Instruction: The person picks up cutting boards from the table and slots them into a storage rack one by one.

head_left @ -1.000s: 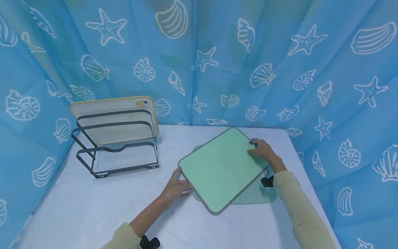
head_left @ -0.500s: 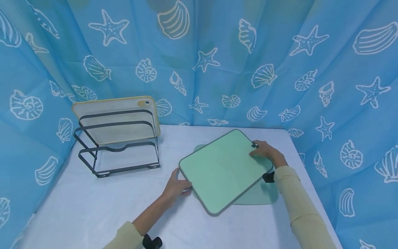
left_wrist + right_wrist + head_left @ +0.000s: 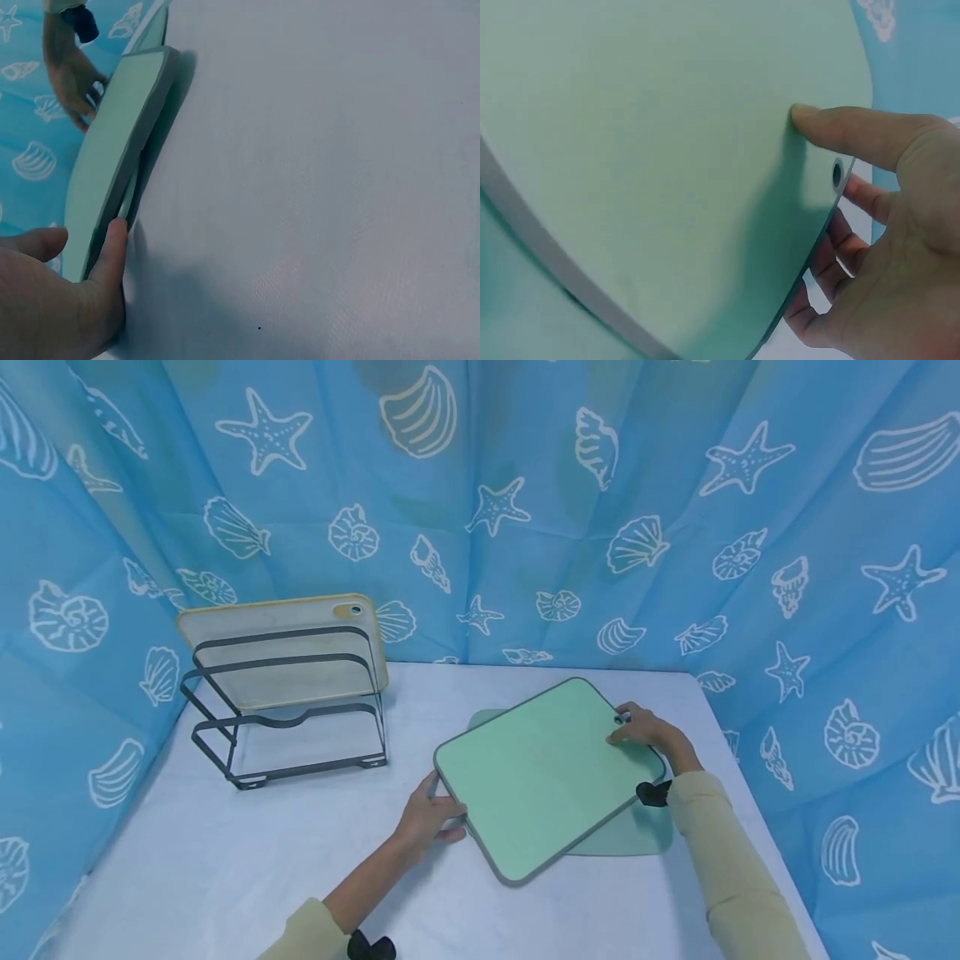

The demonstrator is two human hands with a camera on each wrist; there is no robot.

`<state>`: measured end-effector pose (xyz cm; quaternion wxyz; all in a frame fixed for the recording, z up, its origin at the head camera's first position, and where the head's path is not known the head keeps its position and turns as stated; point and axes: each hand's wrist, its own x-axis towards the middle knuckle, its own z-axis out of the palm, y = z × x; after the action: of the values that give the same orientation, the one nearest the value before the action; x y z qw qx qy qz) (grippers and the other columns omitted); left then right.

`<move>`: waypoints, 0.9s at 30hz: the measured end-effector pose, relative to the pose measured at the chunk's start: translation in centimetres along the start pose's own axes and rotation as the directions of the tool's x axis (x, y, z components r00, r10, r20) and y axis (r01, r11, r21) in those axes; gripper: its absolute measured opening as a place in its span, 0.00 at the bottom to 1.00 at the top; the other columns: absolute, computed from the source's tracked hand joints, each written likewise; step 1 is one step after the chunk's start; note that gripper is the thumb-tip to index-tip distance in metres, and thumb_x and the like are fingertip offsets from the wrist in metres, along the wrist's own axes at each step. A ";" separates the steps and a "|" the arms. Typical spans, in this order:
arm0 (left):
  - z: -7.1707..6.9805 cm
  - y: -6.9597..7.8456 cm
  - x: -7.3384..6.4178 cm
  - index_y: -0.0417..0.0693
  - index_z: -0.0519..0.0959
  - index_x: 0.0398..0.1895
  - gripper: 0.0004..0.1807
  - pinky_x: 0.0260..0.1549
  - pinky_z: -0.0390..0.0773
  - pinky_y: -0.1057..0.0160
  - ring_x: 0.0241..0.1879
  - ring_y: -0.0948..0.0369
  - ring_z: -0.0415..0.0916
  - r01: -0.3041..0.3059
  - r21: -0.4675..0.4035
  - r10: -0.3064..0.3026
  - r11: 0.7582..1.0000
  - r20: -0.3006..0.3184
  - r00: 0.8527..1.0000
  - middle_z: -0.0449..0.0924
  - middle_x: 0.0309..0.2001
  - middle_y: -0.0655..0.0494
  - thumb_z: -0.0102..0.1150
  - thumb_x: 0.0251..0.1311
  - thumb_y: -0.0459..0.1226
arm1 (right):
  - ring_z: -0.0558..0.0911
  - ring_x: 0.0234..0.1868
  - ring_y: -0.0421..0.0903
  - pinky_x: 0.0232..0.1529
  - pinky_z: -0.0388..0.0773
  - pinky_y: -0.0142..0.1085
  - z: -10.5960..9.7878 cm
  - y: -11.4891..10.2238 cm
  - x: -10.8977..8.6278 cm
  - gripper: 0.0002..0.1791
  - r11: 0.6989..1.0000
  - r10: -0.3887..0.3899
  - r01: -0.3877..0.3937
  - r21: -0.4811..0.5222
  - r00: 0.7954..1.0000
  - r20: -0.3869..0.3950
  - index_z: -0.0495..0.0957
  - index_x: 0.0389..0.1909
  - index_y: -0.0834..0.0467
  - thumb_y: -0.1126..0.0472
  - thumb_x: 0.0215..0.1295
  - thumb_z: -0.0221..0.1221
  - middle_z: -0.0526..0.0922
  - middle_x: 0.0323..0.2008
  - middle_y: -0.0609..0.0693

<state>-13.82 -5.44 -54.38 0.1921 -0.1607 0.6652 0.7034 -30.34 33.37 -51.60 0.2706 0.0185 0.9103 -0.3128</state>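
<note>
Over a white surface (image 3: pixel 187 877) before blue curtains (image 3: pixel 525 418), left hand (image 3: pixel 427 820) and right hand (image 3: pixel 643 731) grip a green board (image 3: pixel 543 781) between them.

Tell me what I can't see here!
Head: most of the lower board, covered by the top board.
Right wrist: some fingertips of the right hand, behind that board's edge.
Left wrist: part of the left hand, cut off by the edge.
Head: the sleeves, cut off by the bottom edge.

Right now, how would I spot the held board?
On the white table, right of the dark rack, a left hand and right hand hold a pale green board diagonally over a green sheet. Its grey rim distinguishes it from the sheet.
</note>
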 end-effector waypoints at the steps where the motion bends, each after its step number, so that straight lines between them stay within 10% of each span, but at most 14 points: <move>1: 0.0 0.0 0.0 0.41 0.42 0.80 0.50 0.38 0.86 0.58 0.43 0.51 0.81 -0.001 -0.006 0.001 1.000 -0.002 1.000 0.72 0.49 0.40 0.63 0.60 0.27 | 0.61 0.65 0.71 0.60 0.68 0.63 0.0 0.0 -0.1 0.42 1.000 -0.002 0.002 0.007 1.000 0.002 0.51 0.72 0.69 0.58 0.66 0.61 0.54 0.68 0.75; 27: -0.4 -0.3 -0.5 0.59 0.28 0.81 0.62 0.36 0.86 0.56 0.37 0.54 0.78 -0.058 0.046 0.054 0.997 0.084 0.995 0.68 0.44 0.42 0.61 0.56 0.23 | 0.64 0.60 0.71 0.61 0.65 0.66 1.1 0.5 -3.4 0.40 0.994 -0.093 0.095 0.047 0.995 -0.039 0.50 0.67 0.72 0.60 0.66 0.62 0.58 0.62 0.78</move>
<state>-13.23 -5.90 -54.38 0.2037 -0.1081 0.6778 0.6982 -26.83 33.58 -50.94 0.2383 -0.0121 0.9070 -0.3470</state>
